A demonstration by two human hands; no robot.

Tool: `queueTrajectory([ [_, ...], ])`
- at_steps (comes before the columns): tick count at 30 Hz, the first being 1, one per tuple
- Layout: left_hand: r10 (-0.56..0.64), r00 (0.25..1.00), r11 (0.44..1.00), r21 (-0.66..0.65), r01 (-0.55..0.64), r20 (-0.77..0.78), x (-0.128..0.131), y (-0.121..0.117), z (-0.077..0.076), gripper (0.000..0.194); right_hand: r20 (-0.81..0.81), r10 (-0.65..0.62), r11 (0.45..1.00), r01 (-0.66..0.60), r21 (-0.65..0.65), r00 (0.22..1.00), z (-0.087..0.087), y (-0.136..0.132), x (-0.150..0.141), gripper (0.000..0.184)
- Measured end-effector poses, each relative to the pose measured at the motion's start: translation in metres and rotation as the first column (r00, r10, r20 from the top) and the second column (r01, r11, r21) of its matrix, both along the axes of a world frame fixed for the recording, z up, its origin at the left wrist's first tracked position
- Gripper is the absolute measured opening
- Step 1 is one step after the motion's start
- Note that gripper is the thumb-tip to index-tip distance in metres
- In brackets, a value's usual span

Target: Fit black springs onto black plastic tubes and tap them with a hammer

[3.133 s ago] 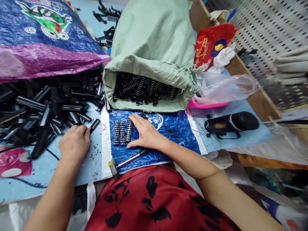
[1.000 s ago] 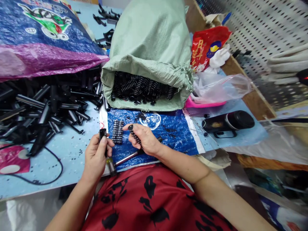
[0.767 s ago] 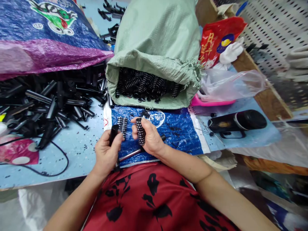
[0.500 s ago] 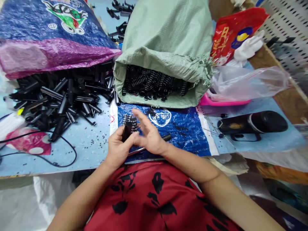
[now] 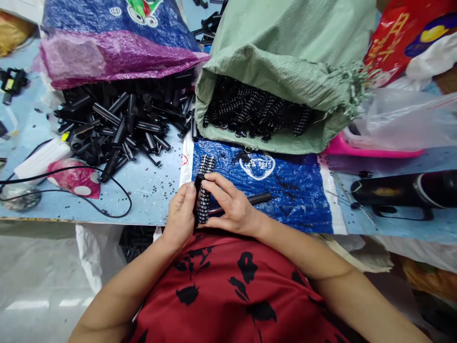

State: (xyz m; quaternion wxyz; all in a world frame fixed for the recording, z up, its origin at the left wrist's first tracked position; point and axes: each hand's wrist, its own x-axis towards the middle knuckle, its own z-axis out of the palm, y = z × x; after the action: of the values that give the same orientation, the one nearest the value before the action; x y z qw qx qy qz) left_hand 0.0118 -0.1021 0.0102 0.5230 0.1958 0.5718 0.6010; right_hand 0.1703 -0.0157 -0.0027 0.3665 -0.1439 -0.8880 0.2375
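Note:
My left hand is closed on a smooth black plastic piece, held upright just above the table's front edge. Against its right side stands a black cylinder with rows of pale squares, pinched between the fingers and thumb of my right hand. Beyond my fingertips, similar patterned cylinders lie on the blue printed plastic sheet. To the right of my right hand is a dark rod, partly hidden behind it. Several patterned cylinders fill the mouth of the pale green woven sack.
Black tubular parts are heaped at left beneath a blue and purple bag. A black cable loops near a pink dotted cloth. At right are a pink tray and a black flask.
My right hand's fingers, spread before, have closed on the patterned cylinder beside the black piece. The view has shifted left, so the table things appear further right.

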Motion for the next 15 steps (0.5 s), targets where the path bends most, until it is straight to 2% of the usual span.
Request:
queueTrajectory([
  [3, 0.008, 0.992, 0.999, 0.032, -0.013, 0.129, -0.001, 0.000, 0.003, 0.039, 0.052, -0.054, 0.996, 0.051, 0.070, 0.997, -0.003, -0.005, -0.002, 0.093],
  [7, -0.011, 0.972, 0.999, -0.038, 0.021, 0.234, -0.011, 0.000, 0.008, 0.043, 0.078, -0.048, 0.986, 0.035, 0.163, 0.996, -0.003, -0.008, -0.006, 0.083],
  [11, -0.069, 0.936, 0.990, -0.091, 0.106, 0.345, -0.017, -0.003, 0.010, 0.045, 0.074, -0.047, 0.988, 0.035, 0.151, 0.996, -0.002, -0.008, -0.011, 0.087],
  [13, -0.072, 0.934, 0.987, -0.109, 0.117, 0.349, -0.021, -0.006, 0.008, 0.047, 0.080, -0.020, 0.994, 0.011, 0.112, 0.997, -0.002, -0.006, -0.007, 0.098],
  [15, -0.041, 0.975, 0.990, -0.121, 0.069, 0.218, -0.032, -0.010, 0.003, 0.049, 0.130, 0.009, 0.997, -0.019, 0.076, 0.991, -0.004, -0.004, 0.008, 0.105],
])
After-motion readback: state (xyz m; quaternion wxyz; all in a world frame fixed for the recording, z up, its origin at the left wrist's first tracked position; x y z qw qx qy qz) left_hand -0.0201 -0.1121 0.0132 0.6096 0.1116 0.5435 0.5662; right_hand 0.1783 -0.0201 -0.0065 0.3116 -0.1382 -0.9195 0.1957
